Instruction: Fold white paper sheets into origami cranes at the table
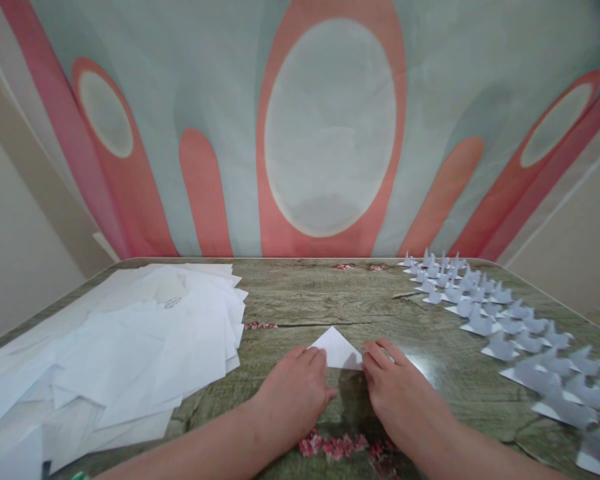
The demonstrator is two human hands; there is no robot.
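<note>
A small sheet of white paper (336, 349), folded to a triangle with its point away from me, is between my hands at the middle of the table. My left hand (300, 380) has its bent fingers over the paper's left corner, the thumb apart toward the right. At the right corner, my right hand (393, 377) grips the edge with curled fingers; its thumb is hidden. Both corners are covered by my fingers.
Loose white sheets (130, 347) lie in a spread pile on the left. Several rows of folded paper birds (483, 320) stand along the right side. The wood-patterned table (300, 300) meets a pink and grey-green patterned backdrop (220, 87) at its far edge.
</note>
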